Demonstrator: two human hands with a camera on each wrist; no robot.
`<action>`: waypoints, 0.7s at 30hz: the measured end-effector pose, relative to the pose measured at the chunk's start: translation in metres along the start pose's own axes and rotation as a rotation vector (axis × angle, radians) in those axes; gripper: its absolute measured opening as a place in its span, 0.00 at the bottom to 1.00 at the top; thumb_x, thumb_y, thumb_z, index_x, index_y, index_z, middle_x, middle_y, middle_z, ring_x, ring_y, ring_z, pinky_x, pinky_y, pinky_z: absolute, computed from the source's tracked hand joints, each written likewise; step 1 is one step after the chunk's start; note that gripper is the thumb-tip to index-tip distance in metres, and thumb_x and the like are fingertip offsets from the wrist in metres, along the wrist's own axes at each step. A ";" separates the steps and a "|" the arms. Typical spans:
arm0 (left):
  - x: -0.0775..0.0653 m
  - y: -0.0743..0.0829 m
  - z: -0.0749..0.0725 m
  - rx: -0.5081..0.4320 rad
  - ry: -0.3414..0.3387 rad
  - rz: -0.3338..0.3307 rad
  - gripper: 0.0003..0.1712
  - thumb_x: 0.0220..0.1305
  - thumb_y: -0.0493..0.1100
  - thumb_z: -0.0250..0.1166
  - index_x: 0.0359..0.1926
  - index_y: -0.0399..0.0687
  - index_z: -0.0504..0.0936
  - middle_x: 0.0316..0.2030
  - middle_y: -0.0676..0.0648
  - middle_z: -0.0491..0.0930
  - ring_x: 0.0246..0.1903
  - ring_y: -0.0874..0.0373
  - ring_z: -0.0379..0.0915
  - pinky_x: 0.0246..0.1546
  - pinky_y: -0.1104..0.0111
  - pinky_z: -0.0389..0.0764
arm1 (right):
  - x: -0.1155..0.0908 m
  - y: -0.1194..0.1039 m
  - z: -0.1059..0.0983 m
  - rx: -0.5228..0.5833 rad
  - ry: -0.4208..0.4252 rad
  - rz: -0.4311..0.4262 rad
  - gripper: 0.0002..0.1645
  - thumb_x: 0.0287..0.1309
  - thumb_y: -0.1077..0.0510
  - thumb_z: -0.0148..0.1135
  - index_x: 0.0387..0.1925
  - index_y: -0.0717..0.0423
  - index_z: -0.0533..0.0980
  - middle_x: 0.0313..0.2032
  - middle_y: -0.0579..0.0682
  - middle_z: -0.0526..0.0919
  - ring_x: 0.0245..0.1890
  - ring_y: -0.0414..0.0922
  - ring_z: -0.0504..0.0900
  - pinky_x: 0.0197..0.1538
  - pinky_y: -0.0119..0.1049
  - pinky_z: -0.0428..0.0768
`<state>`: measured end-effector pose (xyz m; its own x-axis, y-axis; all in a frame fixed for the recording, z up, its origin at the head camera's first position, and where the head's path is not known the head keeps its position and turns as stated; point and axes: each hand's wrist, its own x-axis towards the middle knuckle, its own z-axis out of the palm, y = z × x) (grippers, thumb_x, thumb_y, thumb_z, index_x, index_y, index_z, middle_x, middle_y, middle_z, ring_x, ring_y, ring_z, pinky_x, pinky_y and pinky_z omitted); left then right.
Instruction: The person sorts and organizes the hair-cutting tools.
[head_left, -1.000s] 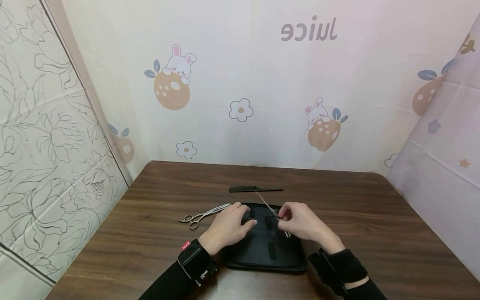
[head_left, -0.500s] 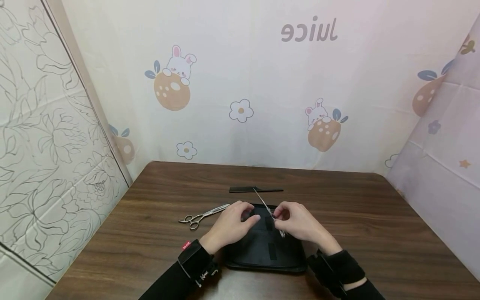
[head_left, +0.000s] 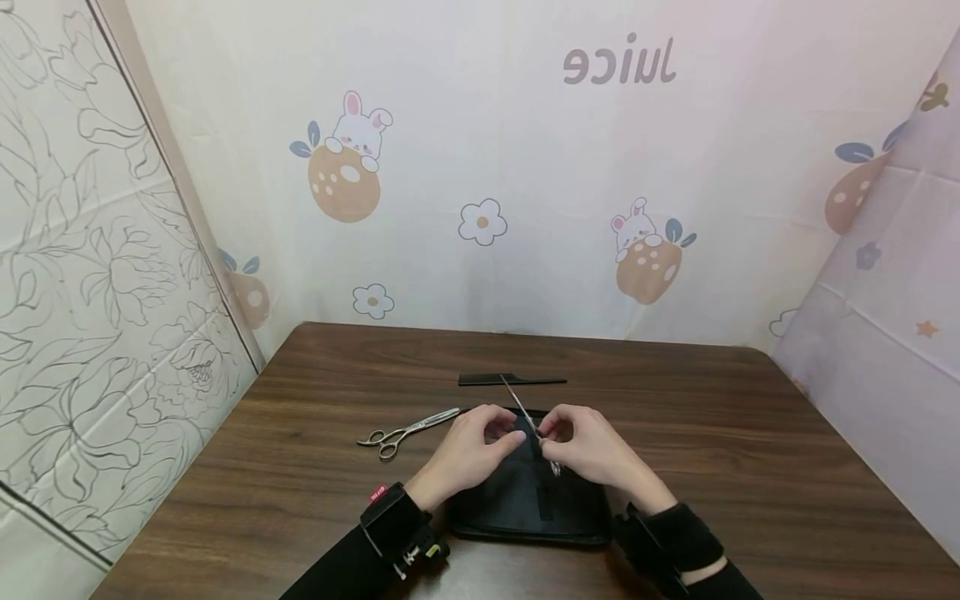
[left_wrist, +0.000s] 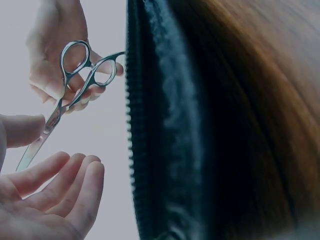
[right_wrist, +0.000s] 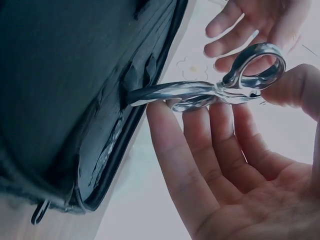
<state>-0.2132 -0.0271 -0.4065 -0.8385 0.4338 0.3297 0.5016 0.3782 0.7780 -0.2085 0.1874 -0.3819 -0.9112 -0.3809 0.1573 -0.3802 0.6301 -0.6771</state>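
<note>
A silver pair of scissors is pinched by my right hand above a flat black zip case. The blades angle up and left, away from me. Beside them, my left hand has its thumb and fingers spread apart near the blades. In the left wrist view, the blades pass behind the left thumb; whether it touches them I cannot tell. The right wrist view shows the scissors' finger rings next to the right thumb. Dark strap loops lie on the case's inside.
On the wooden table, thinning scissors lie left of the case, their tips by my left hand. A black tail comb lies behind the case. A patterned cloth hangs along the table's back edge.
My right hand has carried the scissors a little to the left. My left hand has shifted slightly right, so the two hands are closer together. The case, comb and thinning scissors stay put.
</note>
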 end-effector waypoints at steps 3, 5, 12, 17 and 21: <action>0.000 0.000 0.000 -0.025 0.006 -0.004 0.19 0.64 0.54 0.56 0.48 0.45 0.75 0.41 0.52 0.75 0.39 0.64 0.70 0.41 0.68 0.73 | 0.000 -0.002 0.002 0.019 -0.007 0.001 0.07 0.50 0.58 0.60 0.34 0.50 0.75 0.29 0.44 0.76 0.30 0.41 0.73 0.34 0.40 0.73; 0.001 0.001 0.000 -0.044 0.016 -0.010 0.18 0.64 0.54 0.56 0.47 0.47 0.76 0.40 0.54 0.75 0.38 0.64 0.71 0.41 0.67 0.73 | 0.001 -0.002 0.003 0.032 -0.011 0.001 0.07 0.50 0.58 0.61 0.34 0.50 0.75 0.29 0.44 0.76 0.30 0.41 0.74 0.33 0.40 0.73; 0.002 0.002 0.000 -0.108 0.044 -0.010 0.13 0.63 0.54 0.57 0.43 0.53 0.76 0.36 0.56 0.76 0.36 0.64 0.72 0.38 0.66 0.74 | 0.000 -0.008 0.005 0.087 -0.035 -0.015 0.06 0.51 0.59 0.60 0.34 0.51 0.75 0.29 0.45 0.77 0.29 0.42 0.75 0.33 0.39 0.74; 0.001 0.006 0.005 -0.233 0.073 -0.041 0.12 0.61 0.51 0.60 0.41 0.51 0.76 0.35 0.52 0.76 0.35 0.60 0.72 0.38 0.64 0.74 | -0.007 -0.040 -0.006 0.139 -0.047 -0.022 0.06 0.51 0.64 0.58 0.35 0.59 0.75 0.30 0.50 0.77 0.31 0.47 0.75 0.33 0.38 0.75; 0.000 0.010 0.007 -0.365 0.115 -0.080 0.12 0.60 0.48 0.61 0.42 0.47 0.75 0.36 0.49 0.76 0.35 0.56 0.73 0.37 0.64 0.75 | -0.009 -0.048 -0.009 0.203 -0.053 -0.013 0.07 0.52 0.65 0.58 0.35 0.61 0.75 0.30 0.54 0.78 0.30 0.49 0.76 0.31 0.39 0.77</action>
<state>-0.2067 -0.0172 -0.4026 -0.9007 0.3127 0.3015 0.3420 0.0826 0.9361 -0.1837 0.1667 -0.3441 -0.8947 -0.4266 0.1323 -0.3472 0.4780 -0.8068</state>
